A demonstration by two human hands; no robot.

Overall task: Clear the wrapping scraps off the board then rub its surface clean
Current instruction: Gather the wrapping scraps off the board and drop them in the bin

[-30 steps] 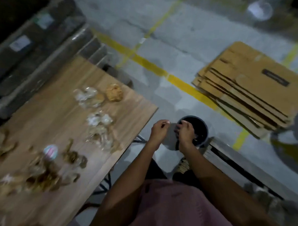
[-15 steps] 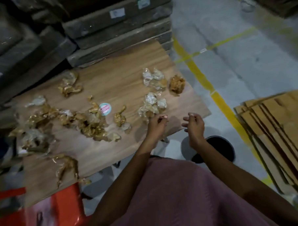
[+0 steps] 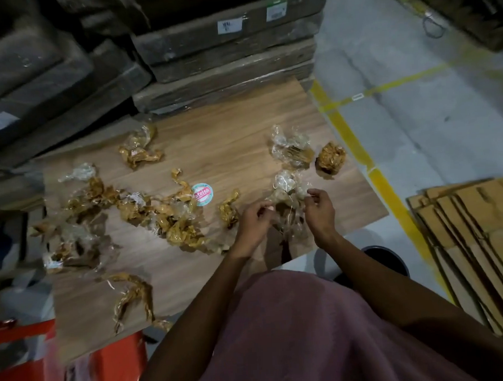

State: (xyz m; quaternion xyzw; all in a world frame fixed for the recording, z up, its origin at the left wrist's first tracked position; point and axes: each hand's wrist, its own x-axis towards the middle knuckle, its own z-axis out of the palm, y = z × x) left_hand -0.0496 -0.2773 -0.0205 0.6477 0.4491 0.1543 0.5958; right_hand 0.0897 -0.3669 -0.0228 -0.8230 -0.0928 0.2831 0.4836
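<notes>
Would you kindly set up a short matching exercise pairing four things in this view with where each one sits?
Things:
1. round pink-and-white sticker
2. tight brown ball of wrapping
3. black bin
4. flattened cardboard stack

Places:
A. on the floor at the far right of the view
B. near the middle of the board, among the scraps
C. on the floor just past the board's near-right corner
D. close to the board's right edge

Pairs: 1-B, 2-D, 3-C, 4-A
</notes>
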